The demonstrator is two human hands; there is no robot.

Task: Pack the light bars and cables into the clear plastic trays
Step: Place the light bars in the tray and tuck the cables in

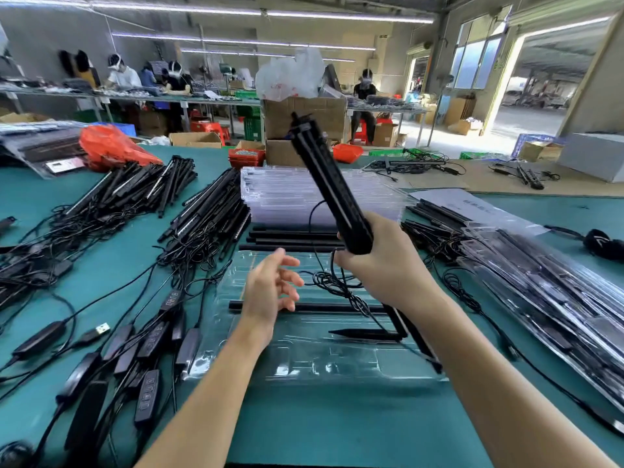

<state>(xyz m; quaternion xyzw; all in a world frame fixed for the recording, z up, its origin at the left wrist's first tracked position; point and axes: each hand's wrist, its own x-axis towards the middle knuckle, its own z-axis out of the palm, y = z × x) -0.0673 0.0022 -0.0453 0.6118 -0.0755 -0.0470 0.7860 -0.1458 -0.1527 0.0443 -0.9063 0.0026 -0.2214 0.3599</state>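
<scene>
My right hand (381, 261) grips the lower end of a bundle of black light bars (329, 194), which tilts up and to the left above the table. A tangled black cable (337, 283) hangs from the bundle down onto a clear plastic tray (304, 363) lying in front of me. One black bar (337, 307) lies across that tray, and a black stake-like piece (364, 334) rests in it further forward. My left hand (270, 288) hovers over the tray's left part, fingers loosely spread, holding nothing.
A stack of empty clear trays (287, 194) stands behind the working tray. Heaps of black light bars with cables (202, 211) and inline controllers (148, 342) cover the green table at left. Packed trays (547, 298) pile up on the right. Other workers sit at far benches.
</scene>
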